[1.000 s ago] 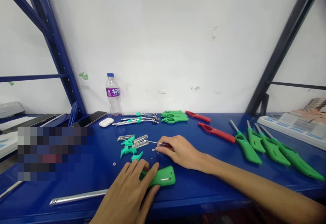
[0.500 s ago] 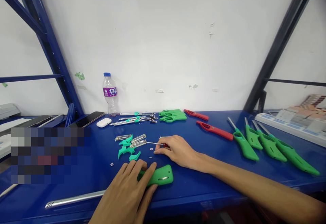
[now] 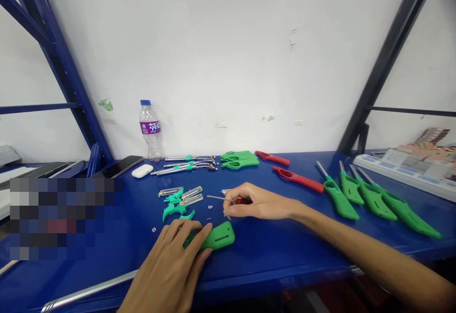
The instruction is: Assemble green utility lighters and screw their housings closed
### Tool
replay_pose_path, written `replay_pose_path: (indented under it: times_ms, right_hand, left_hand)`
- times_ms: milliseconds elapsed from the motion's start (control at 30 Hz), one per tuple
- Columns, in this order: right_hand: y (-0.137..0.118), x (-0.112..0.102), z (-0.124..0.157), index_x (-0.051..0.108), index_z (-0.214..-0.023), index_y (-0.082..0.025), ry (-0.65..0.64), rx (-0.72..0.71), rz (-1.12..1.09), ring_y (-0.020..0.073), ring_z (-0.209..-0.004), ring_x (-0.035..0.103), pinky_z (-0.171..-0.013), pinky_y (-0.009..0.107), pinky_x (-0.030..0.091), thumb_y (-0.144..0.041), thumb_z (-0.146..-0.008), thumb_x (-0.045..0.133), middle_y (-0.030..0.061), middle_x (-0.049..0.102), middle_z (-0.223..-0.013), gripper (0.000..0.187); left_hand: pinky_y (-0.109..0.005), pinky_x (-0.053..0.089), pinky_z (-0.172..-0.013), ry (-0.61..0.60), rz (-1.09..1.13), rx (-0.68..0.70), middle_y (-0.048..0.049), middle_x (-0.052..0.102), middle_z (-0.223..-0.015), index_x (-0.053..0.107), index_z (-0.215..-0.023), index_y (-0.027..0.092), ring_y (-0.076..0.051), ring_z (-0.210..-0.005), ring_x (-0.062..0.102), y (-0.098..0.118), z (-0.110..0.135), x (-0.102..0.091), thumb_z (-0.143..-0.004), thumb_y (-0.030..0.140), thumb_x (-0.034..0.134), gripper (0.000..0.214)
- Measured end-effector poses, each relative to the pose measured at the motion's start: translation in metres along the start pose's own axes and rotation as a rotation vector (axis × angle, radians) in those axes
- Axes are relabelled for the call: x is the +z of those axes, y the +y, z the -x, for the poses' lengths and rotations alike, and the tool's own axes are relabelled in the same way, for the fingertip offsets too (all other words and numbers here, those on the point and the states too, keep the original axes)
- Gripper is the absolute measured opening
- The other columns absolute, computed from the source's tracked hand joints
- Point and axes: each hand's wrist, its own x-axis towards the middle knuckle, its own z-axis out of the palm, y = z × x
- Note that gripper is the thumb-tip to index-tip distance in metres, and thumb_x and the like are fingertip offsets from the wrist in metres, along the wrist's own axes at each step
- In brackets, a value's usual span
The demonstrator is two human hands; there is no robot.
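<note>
My left hand (image 3: 174, 256) is closed over a green stick lighter (image 3: 220, 236) lying on the blue table. Its metal tube (image 3: 89, 293) sticks out to the lower left; the middle of the lighter is hidden under my fingers. In my right hand (image 3: 256, 203) is a thin screwdriver (image 3: 242, 201) with a dark red handle, its shaft pointing left. Between the hands and the bottle lie teal triggers (image 3: 173, 211) and clear fuel tanks (image 3: 192, 193). A tiny pale part (image 3: 210, 207) rests just left of my right fingertips, with a small pin (image 3: 208, 218) below it.
Along the wall stand a plastic bottle (image 3: 151, 132), metal lighter tubes (image 3: 185, 165), green handle shells (image 3: 240, 161) and red ones (image 3: 299, 179). Several whole green lighters (image 3: 340, 199) lie at right, near a white power strip (image 3: 406, 175). A phone (image 3: 119, 166) and white earbud case (image 3: 142, 171) lie left.
My right hand has turned and drawn the screwdriver slightly right, its tip now clear of the fuel tanks. My left hand has tilted the lighter, its right end now higher.
</note>
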Motion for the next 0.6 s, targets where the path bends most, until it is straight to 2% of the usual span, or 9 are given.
replay_pose_path:
  times_ms: [100,233,400,600]
  right_hand:
    - [-0.0054,-0.0025,0.0033,0.074,-0.086,-0.018,-0.082,0.003,0.021,0.0123,-0.069,0.050,-0.065,0.026,0.037,-0.031,-0.095,0.071,-0.0031,0.062,-0.076,0.016]
    - [-0.0042,-0.0009,0.0033,0.072,-0.082,-0.018,-0.100,0.012,0.033,0.0109,-0.067,0.048,-0.063,0.025,0.037,-0.022,-0.092,0.069,-0.0047,0.059,-0.074,0.012]
    - [0.0003,0.0035,-0.0005,0.070,-0.082,-0.018,-0.104,0.012,0.034,0.0118,-0.069,0.050,-0.066,0.025,0.039,-0.023,-0.093,0.068,-0.0040,0.061,-0.076,0.012]
    - [0.0009,0.0061,-0.0013,0.066,-0.080,-0.019,-0.067,0.012,0.041,0.0118,-0.069,0.046,-0.064,0.026,0.036,-0.032,-0.097,0.067,-0.0044,0.055,-0.075,0.021]
  left_hand:
    - [-0.041,0.060,-0.089,-0.008,-0.029,-0.002,-0.0062,0.071,-0.119,0.064,-0.140,0.026,-0.027,-0.106,0.068,-0.0009,0.0002,-0.0002,-0.110,0.024,0.050,0.033]
    - [-0.040,0.061,-0.088,0.001,-0.038,0.004,-0.0065,0.071,-0.117,0.063,-0.140,0.025,-0.027,-0.105,0.067,-0.0012,0.0010,-0.0001,-0.111,0.028,0.050,0.033]
    - [-0.038,0.062,-0.089,-0.015,-0.014,0.005,-0.0064,0.071,-0.117,0.063,-0.140,0.025,-0.026,-0.105,0.067,0.0000,-0.0002,-0.0003,-0.111,0.024,0.049,0.033]
    - [-0.042,0.063,-0.090,-0.038,0.005,-0.003,-0.0069,0.070,-0.118,0.062,-0.142,0.026,-0.027,-0.107,0.066,-0.0006,-0.0001,0.0001,-0.110,0.022,0.048,0.035]
